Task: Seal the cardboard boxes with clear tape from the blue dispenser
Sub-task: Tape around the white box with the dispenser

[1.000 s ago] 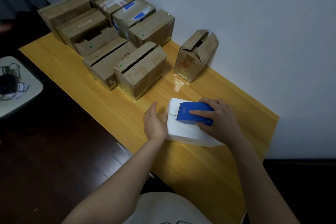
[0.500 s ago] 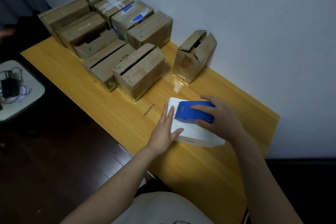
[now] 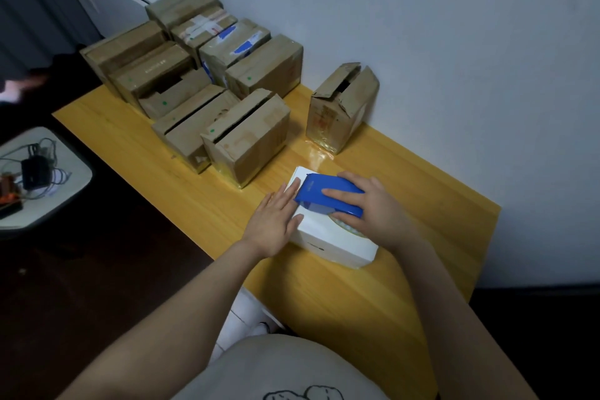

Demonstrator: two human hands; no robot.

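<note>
Your right hand [image 3: 380,214] grips the dispenser [image 3: 328,196] atop the white box [image 3: 337,247] at frame centre. Your left hand [image 3: 276,221] lies flat on the box's left edge. Brown boxes [image 3: 259,136] crowd the yellow table [image 3: 406,178] upper left, along the pale wall [image 3: 454,26]. The floor [image 3: 97,286] is dark.

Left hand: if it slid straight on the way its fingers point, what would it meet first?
Most likely the blue dispenser. Its toothed front end sits right at the fingertips of the left hand, on the white box. Depth there is unclear.
</note>
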